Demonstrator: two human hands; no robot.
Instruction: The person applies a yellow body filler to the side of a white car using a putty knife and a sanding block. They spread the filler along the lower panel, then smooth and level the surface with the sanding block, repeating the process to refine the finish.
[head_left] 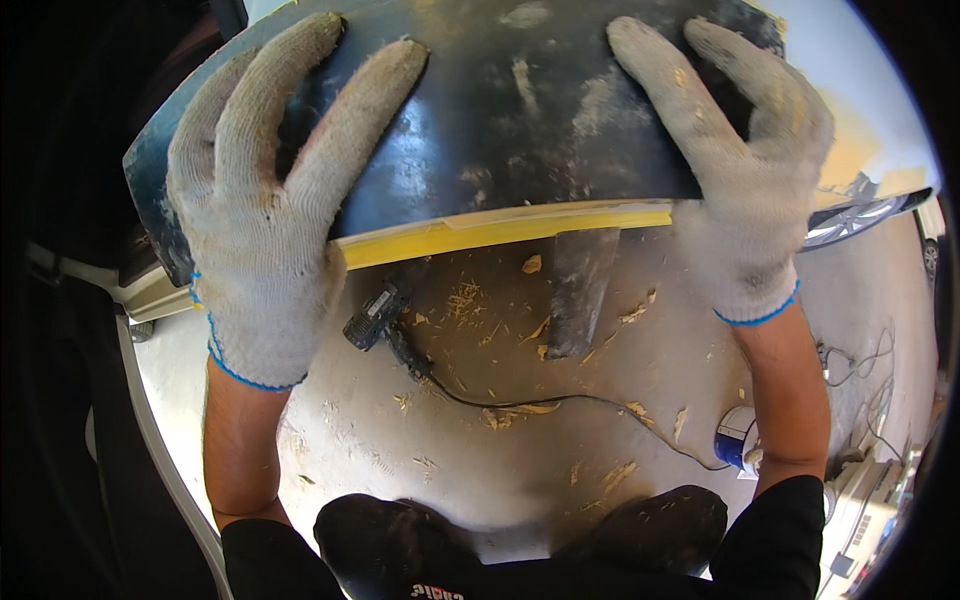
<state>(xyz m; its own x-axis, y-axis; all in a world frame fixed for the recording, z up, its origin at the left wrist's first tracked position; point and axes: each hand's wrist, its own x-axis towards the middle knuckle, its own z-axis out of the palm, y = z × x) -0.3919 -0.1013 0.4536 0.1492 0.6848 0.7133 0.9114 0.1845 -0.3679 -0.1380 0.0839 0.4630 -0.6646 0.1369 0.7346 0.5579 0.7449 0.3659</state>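
Both my hands wear off-white knit gloves with blue cuffs and rest on a dark, scuffed curved body panel (510,110). My left hand (260,200) lies over the panel's left side, fingers spread and slightly bent. My right hand (750,175) lies over the right side, its fingers likewise apart. Both thumbs are hard to make out at the lower edge, along which runs a strip of yellow tape (500,222) between my hands.
Below are a corded black power tool (375,320), a grey plank-like piece (582,290) and tan shavings on the concrete floor (540,460). A white-and-blue tub (735,435) sits by my right forearm. A wheel (855,220), cables and light-coloured equipment (855,530) appear at the right.
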